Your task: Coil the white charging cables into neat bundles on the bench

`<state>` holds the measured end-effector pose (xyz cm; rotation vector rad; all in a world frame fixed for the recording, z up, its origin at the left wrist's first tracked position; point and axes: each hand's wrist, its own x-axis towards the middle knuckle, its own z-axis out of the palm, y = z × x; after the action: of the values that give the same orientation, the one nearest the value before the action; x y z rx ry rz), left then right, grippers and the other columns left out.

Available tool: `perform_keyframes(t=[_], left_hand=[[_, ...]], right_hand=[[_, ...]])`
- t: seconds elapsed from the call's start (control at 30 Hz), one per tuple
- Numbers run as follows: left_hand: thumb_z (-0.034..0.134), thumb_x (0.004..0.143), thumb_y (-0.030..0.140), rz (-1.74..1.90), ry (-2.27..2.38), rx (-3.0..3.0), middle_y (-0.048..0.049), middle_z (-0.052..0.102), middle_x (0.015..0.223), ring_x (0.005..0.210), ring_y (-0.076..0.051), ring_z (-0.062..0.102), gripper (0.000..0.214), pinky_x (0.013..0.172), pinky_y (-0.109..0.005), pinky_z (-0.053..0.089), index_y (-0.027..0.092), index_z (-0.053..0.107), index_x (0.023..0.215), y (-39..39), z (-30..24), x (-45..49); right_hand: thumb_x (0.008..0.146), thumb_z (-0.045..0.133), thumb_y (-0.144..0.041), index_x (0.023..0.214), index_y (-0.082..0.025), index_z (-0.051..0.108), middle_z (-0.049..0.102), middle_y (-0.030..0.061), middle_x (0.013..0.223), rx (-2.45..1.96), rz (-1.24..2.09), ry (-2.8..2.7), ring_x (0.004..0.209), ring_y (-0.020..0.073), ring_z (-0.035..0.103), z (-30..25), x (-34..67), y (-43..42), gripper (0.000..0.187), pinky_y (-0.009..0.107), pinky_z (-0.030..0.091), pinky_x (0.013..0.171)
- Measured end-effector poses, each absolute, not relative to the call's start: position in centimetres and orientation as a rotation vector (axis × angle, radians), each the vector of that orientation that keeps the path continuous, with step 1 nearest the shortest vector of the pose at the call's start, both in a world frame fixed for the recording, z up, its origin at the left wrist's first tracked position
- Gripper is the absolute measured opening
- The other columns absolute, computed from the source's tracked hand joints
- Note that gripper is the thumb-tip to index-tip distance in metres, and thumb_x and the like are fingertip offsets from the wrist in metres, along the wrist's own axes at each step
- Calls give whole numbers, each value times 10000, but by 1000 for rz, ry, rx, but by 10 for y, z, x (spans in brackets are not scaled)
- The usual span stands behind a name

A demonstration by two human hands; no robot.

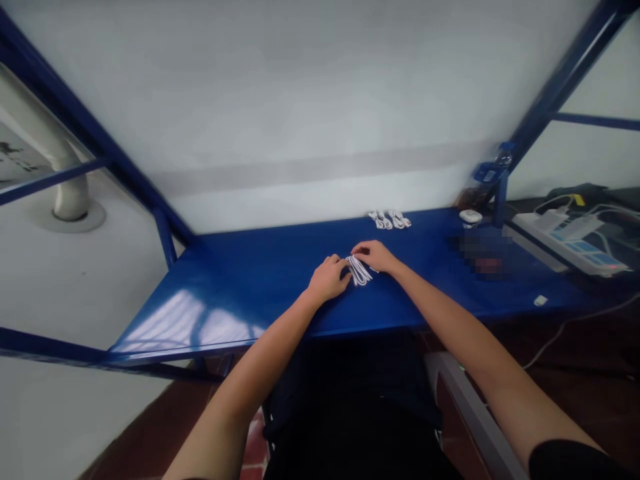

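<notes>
A white cable (360, 273), folded into a loose bundle of loops, lies on the blue tabletop (260, 267) in front of me. My left hand (329, 277) grips its left side, thumb below and fingers curled above. At the upper end of the bundle, my right hand (374, 256) has its fingertips closed on the cable. A short white end pokes out by the right wrist. Beyond my hands, near the wall, lie several more white cables (389, 220), each gathered into a bundle.
On the right are a power strip (595, 257) with plugs and cords, a round white object (471, 217), a small white piece (541, 301) and a blurred dark patch. A bottle (505, 155) stands by the right post. Blue frame bars (165, 237) flank the table.
</notes>
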<state>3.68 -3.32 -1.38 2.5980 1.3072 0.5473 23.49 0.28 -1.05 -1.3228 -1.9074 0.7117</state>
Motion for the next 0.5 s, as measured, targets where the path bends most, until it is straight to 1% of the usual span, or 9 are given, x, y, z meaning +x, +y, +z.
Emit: perform_keyframes(t=[0.17,0.33,0.5], left_hand=[[541,901,310,551,1292,2588,-65,587,1042,989,-224,557,211,860,-351,487,235,654,1063,-33,-12,36],[499,917,296,486,1219,2661,-64,565,1083,1018,-227,545,249,906,-369,471,277,649,1115,-35,-10,35],[462,935,308,437,1178,2745,-82,557,1096,1010,-241,539,248,901,-381,464,255,636,1103,-37,-8,35]], right_hand=[[765,599,-138,819,-171,739,743,41,814,-1330,716,-1903,754,162,664,-12,235,4,153,268,502,734],[771,616,-144,834,-177,741,745,38,829,-1335,706,-1915,775,163,668,-11,235,4,143,271,505,753],[782,610,-133,838,-174,743,744,42,827,-1354,680,-1936,766,163,664,-12,236,3,150,267,498,744]])
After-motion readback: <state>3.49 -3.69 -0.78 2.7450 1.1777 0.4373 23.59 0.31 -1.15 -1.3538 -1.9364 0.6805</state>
